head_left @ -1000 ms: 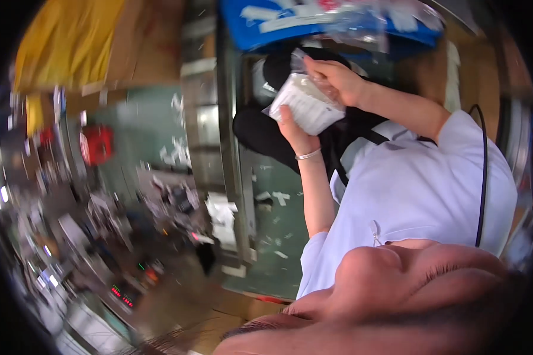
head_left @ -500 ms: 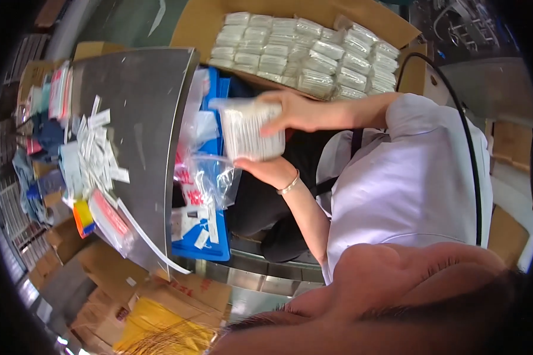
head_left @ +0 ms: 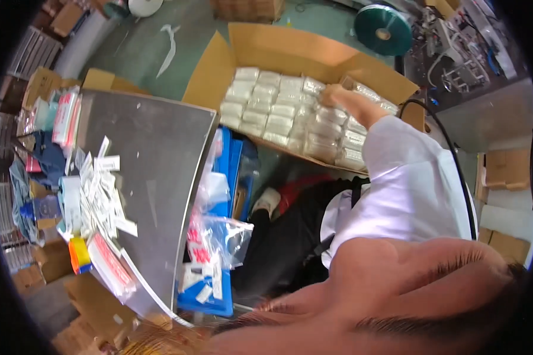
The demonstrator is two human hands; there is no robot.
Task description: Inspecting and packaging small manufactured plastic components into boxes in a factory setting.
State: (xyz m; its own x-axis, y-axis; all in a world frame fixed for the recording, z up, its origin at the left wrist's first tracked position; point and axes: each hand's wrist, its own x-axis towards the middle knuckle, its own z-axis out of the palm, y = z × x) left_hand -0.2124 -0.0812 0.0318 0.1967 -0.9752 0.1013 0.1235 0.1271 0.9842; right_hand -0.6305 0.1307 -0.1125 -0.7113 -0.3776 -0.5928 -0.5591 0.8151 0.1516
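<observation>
My right hand (head_left: 339, 96) reaches out of a white sleeve into a large open cardboard box (head_left: 290, 50). The box is filled with rows of clear packets (head_left: 278, 115) of white items. The hand's fingers curl over one clear packet (head_left: 354, 89) at the top right of the rows. My left hand is hidden from view. My white shirt and dark trousers fill the middle right.
A grey table (head_left: 151, 177) at the left carries scattered white slips (head_left: 100, 195) and red-and-white packs (head_left: 109, 266). Beside its edge, a blue bin (head_left: 228, 236) holds clear bags. A green tape roll (head_left: 383, 28) and a machine (head_left: 456, 41) lie beyond the box. A black cable (head_left: 456, 177) runs over my shoulder.
Both hands held a clear packet in front of my chest before. Now my right arm is stretched to the box with it, and my left hand has left the view. The camera has swung.
</observation>
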